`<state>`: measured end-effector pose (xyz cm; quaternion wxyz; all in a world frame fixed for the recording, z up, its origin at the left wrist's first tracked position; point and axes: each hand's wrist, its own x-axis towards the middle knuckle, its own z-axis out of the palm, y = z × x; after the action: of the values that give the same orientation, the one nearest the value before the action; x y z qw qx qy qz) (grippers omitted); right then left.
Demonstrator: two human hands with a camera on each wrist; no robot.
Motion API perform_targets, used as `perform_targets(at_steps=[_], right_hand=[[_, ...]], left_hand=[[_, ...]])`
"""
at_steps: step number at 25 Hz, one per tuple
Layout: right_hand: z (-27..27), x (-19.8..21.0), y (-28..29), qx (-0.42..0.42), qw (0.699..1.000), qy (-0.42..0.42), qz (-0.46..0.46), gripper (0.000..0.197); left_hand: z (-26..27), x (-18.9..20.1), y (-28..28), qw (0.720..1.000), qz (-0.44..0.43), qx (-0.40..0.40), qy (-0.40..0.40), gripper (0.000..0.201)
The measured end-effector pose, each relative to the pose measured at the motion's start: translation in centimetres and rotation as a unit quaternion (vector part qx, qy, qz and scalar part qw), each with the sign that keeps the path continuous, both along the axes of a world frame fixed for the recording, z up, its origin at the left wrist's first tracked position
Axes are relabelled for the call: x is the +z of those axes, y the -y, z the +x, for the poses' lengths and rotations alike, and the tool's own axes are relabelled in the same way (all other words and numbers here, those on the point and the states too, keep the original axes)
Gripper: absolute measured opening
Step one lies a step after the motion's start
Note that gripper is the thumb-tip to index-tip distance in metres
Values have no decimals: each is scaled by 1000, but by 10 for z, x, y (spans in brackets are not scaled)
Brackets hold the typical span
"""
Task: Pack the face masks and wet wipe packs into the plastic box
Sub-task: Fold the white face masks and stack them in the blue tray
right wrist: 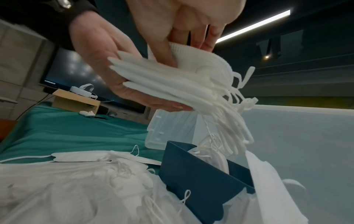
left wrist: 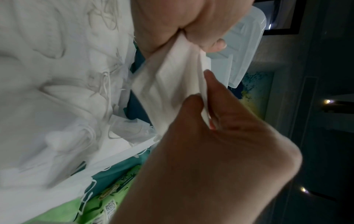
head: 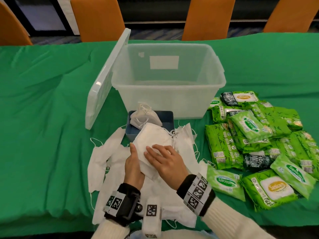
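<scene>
I hold a stack of white face masks (head: 151, 137) between both hands, just above the loose mask pile (head: 107, 152). My left hand (head: 134, 159) grips the stack's left side, thumb on top, palm beneath (right wrist: 99, 63). My right hand (head: 164, 159) lies over the top and pinches the stack's edge (left wrist: 205, 106). The ear loops dangle over a small blue box (head: 167, 116), which holds a bundle of masks (head: 145, 118). The clear plastic box (head: 164, 104) stands open behind it, with nothing visible inside. Green wet wipe packs (head: 250, 135) lie heaped to the right.
The box's clear lid (head: 103, 80) leans against its left wall. A green cloth (head: 43, 100) covers the table, and orange chairs (head: 96, 18) line its far side. In the right wrist view a cardboard box (right wrist: 76, 101) carrying a white headset sits far off on the table.
</scene>
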<state>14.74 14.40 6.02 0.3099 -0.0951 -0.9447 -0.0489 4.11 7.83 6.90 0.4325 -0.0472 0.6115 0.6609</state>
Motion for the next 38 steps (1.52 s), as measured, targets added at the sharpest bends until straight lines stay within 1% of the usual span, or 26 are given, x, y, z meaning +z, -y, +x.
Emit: perform_targets(at_steps=[3, 5, 7, 9, 11, 12, 14, 15, 16, 17, 18, 19, 20, 21, 22, 24, 27, 29, 30, 31, 32, 34, 35, 36, 37, 38], right_hand=[[-4, 1, 6, 6, 999, 32, -4, 32], [-6, -1, 7, 11, 1000, 26, -3, 31], [-8, -1, 9, 24, 999, 24, -10, 30], [-7, 2, 13, 62, 996, 50, -36, 31], [0, 7, 11, 115, 986, 81, -92, 36], [5, 12, 8, 123, 980, 74, -136, 38], [14, 27, -9, 71, 961, 7, -266, 40], [16, 35, -22, 22, 941, -33, -336, 46], [16, 42, -36, -22, 916, -48, -398, 58], [15, 47, -50, -49, 891, -23, -450, 76], [12, 49, -61, -56, 867, 33, -495, 93], [8, 49, -69, -48, 839, 95, -533, 104], [5, 46, -72, -23, 806, 148, -572, 109], [3, 41, -73, 7, 768, 182, -614, 108], [3, 36, -74, 29, 730, 190, -656, 103], [5, 29, -73, 36, 681, 139, -718, 89], [11, 27, -70, 14, 641, 11, -767, 72], [16, 25, -72, -2, 643, -34, -765, 67], [18, 24, -74, -4, 636, -48, -770, 65], [20, 24, -74, -1, 609, -66, -790, 62], [22, 24, -74, 8, 554, -97, -827, 58], [23, 25, -73, 26, 421, -165, -892, 49], [23, 27, -71, 31, 382, -177, -906, 48], [23, 28, -70, 34, 372, -167, -912, 48], [24, 30, -68, 38, 388, -139, -911, 51], [24, 33, -67, 39, 422, -96, -901, 54]], left_hand=[[0, 4, -3, 1000, -2, 13, 17, 63], [-1, 7, -6, 1000, -11, 18, 7, 64], [-1, 9, -5, 1000, -17, 24, -6, 52], [-1, 8, 1, 1000, -6, 20, -19, 34], [-4, 7, 9, 999, 16, 18, -22, 27], [-7, 6, 12, 999, 29, 17, -24, 28], [-13, 8, 16, 998, 48, 2, -44, 30], [-15, 9, 18, 997, 54, -6, -56, 28], [-16, 11, 18, 996, 59, -13, -65, 25], [-16, 12, 19, 995, 64, -21, -75, 22], [-15, 13, 19, 994, 67, -31, -83, 19], [-13, 14, 18, 993, 65, -44, -91, 18], [-11, 15, 16, 991, 62, -56, -100, 18], [-11, 16, 15, 990, 59, -65, -109, 19], [-10, 17, 13, 989, 56, -74, -117, 20], [-10, 18, 12, 988, 51, -77, -125, 19], [-15, 15, 13, 990, 47, -70, -115, 16], [-17, 12, 14, 990, 40, -76, -113, 18], [-17, 11, 15, 990, 38, -78, -112, 19], [-18, 11, 15, 990, 36, -79, -110, 18], [-18, 10, 15, 990, 37, -79, -110, 17], [-18, 8, 15, 990, 37, -79, -111, 17], [-18, 9, 14, 990, 37, -77, -109, 17], [-19, 9, 14, 991, 38, -74, -108, 16], [-19, 9, 14, 991, 39, -71, -105, 15], [-19, 9, 14, 992, 38, -67, -103, 14]])
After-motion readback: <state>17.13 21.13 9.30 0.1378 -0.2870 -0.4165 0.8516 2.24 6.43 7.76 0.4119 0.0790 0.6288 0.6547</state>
